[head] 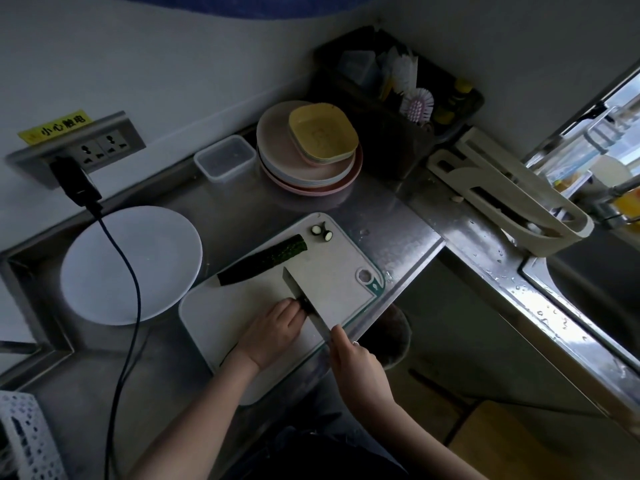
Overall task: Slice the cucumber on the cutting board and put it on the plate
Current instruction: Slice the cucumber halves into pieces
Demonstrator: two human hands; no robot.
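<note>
A white cutting board (339,271) lies on the steel counter. On its far side rests a long dark cucumber piece (263,260), with two small cut end bits (322,232) beyond it. My left hand (273,332) holds down a short cucumber piece (304,304), mostly hidden under my fingers. My right hand (349,358) grips the handle of a cleaver (313,299), whose blade stands against that short piece. A big white plate (104,271) sits left of the board, holding nothing.
A black charger cable (133,306) runs from the wall socket (93,150) across the plate. A stack of plates and yellow bowls (311,150), a clear plastic box (225,159) and a dark utensil caddy (398,109) stand behind. The sink (588,289) lies right.
</note>
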